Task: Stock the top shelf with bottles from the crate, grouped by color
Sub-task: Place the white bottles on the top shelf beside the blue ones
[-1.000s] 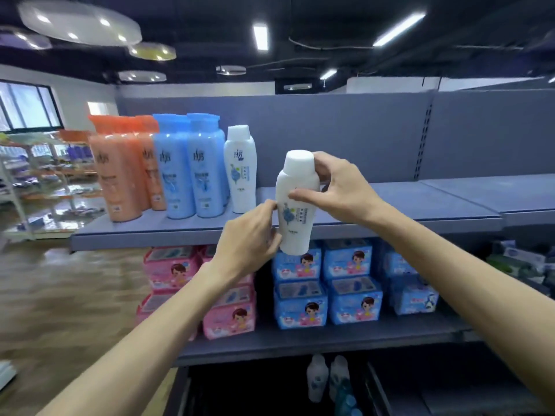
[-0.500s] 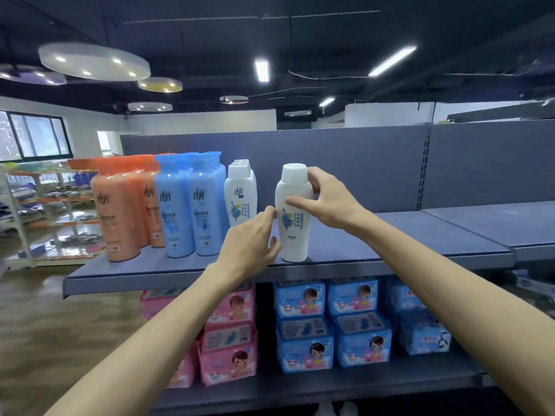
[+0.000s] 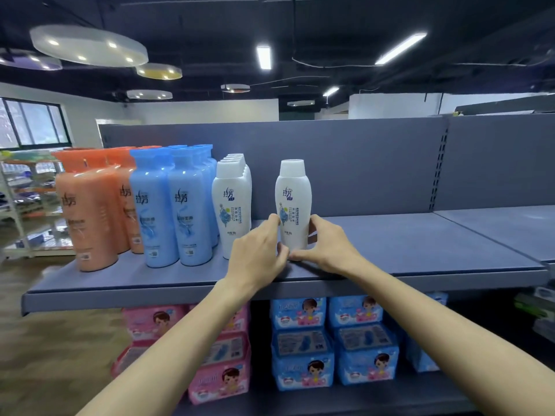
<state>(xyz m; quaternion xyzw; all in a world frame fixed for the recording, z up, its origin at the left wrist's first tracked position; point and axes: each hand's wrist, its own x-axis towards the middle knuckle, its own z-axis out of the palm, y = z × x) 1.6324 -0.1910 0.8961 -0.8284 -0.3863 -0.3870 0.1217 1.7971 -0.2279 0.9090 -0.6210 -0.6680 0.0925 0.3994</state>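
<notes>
white plastic bottle [image 3: 292, 205] now stands on grey top shelf [image 3: 420, 250], no longer airborne; left hand [image 3: 258, 256] and right hand [image 3: 326, 244] loosely cup its base; white row [image 3: 232, 202] just left of grip.

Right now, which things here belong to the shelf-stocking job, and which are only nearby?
Job: white bottle between both hands, white row, blue bottles, orange bottles, top shelf.
Nearby: pink packs, blue packs below.

Top shelf [image 3: 420, 253] bare right of white bottle [image 3: 293, 202]; bottle rows [image 3: 168, 205] crowd left
</notes>
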